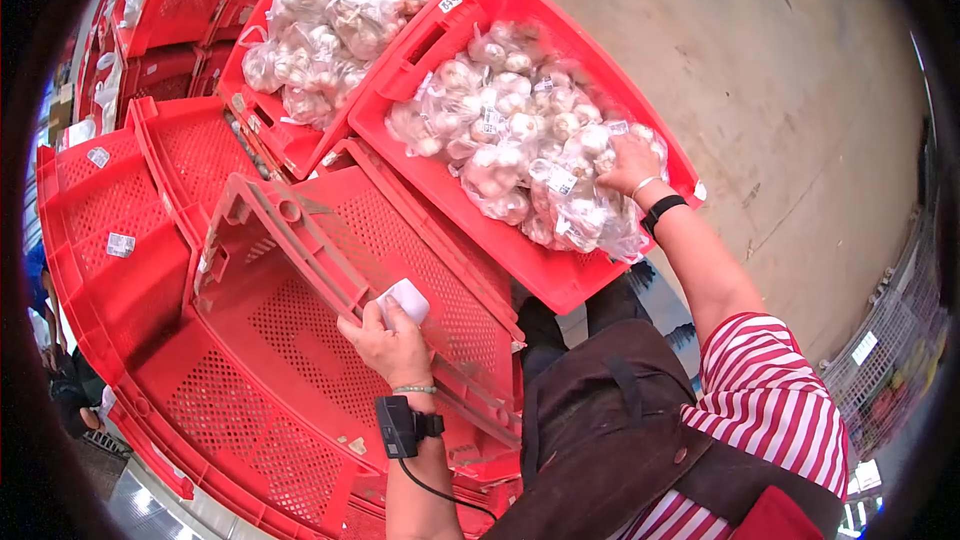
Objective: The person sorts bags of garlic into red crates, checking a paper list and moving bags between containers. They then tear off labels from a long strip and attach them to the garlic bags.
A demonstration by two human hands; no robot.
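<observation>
A red crate (pixel 640 70) holds many clear plastic bags of garlic (pixel 520 127), several with small white printed labels. My right hand (pixel 630 164) is over the bags near the crate's right side, its fingers bent onto a bag of garlic (pixel 590 225); the fingertips are partly hidden. On that wrist is a black band. Lower left, my left hand (pixel 388 342) is closed round a small white rounded block (pixel 407 300), whose exact kind I cannot make out. That hand is above the rim of a tilted red crate (pixel 300 240).
Another red crate (pixel 240 80) of bagged garlic stands at the upper left. Red perforated crates (pixel 130 230) are stacked and tilted on the left. Concrete floor (pixel 780 60) lies to the right, with a wire mesh cage (pixel 880 340) at its edge.
</observation>
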